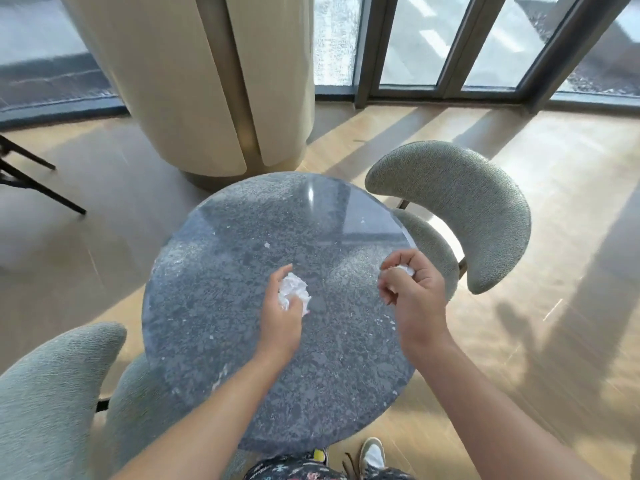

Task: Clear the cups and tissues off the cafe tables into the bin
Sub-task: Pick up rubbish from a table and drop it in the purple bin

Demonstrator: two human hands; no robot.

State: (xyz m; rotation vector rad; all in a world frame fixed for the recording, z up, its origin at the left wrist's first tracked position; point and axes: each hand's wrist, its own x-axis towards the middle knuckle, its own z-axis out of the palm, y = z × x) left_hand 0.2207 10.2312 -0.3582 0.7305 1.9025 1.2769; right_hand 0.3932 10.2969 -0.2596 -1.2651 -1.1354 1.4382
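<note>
A round grey speckled cafe table (242,237) fills the middle of the head view. My left hand (282,317) grips a crumpled white tissue (293,289) just above the tabletop. My right hand (412,289) holds a smaller crumpled white tissue (403,270) in its curled fingers near the table's right edge. A tiny white scrap (266,244) lies on the table beyond my left hand. No cup and no bin are in view.
A grey-green upholstered chair (485,216) stands at the table's right, another (52,393) at the lower left. A wide cream pillar (194,81) rises behind the table. Black chair legs (31,181) show at far left. Glass doors line the back, with wooden floor around.
</note>
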